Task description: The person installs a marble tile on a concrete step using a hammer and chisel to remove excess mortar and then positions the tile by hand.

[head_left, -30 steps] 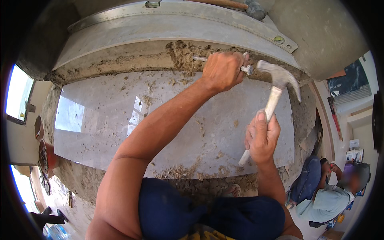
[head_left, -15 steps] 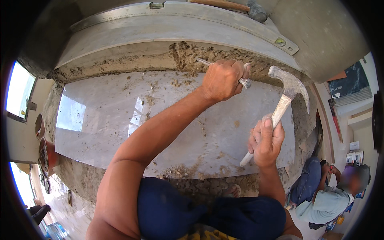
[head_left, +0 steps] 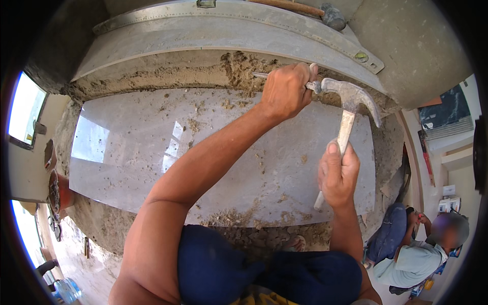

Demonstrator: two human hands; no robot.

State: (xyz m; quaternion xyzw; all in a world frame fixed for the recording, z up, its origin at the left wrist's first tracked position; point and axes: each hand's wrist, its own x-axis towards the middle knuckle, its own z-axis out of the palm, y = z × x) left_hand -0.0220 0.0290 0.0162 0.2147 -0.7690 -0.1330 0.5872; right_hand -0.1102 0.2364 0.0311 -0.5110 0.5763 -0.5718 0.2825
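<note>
A metal chisel [head_left: 260, 74] lies across my left hand [head_left: 288, 93], whose fingers are wrapped round its shaft. Its tip points left toward the rough mortar face [head_left: 239, 68] under the upper step, and its struck end sticks out on the right. In my right hand [head_left: 339, 173] is the pale handle of a claw hammer [head_left: 351, 95]. The hammer's face is at the chisel's end, touching it or very nearly so, with the claw curving away to the right. Below both hands lies a glossy grey tile [head_left: 229, 152] strewn with crumbs of mortar.
A long spirit level [head_left: 284, 20] rests on the upper step, with a mallet [head_left: 333, 17] behind it. Rough mortar borders the tile. At the left stands a reddish bucket [head_left: 63, 190]. Another person [head_left: 419, 254] sits at the lower right, near a red-handled tool [head_left: 427, 157].
The hammer head has swung left and slightly up, from apart to the chisel's end. My left hand keeps its hold on the chisel. The whole view has shifted slightly.
</note>
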